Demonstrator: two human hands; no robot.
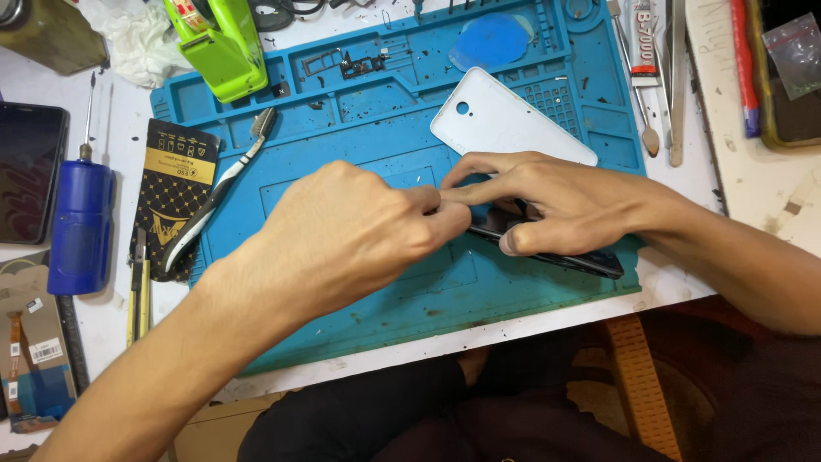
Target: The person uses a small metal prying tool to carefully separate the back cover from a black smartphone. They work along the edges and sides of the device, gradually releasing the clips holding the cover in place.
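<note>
**Two hands close on a dark phone at the mat's near edge**

Two hands meet over a dark phone [564, 257] lying on the blue work mat [342, 282], toward its near right corner, on the white table [735, 171]. The right hand [556, 205] grasps the phone, thumb pressed along its near edge and fingers arched over the top. The left hand [351, 231] is clenched, fingertips pinched together at the phone's left end; whether it pinches a small tool or part there is hidden by the knuckles.

Far of the hands, a white back cover [505, 120] rests on the mat, just beside the right hand's fingers. A toothbrush [214, 197] lies at the mat's left edge across a black-and-gold packet [171, 171], with a blue screwdriver [81, 222] further left and a green tool [218, 43] at the far left.

As a judgement: the phone sits close to the mat's near edge, so a hard push from the pinching hand could slide it off toward the lap. Too much force at that pinch point could also crack the glass or tear something delicate inside, and grit scattered on the mat could scratch the underside.
</note>
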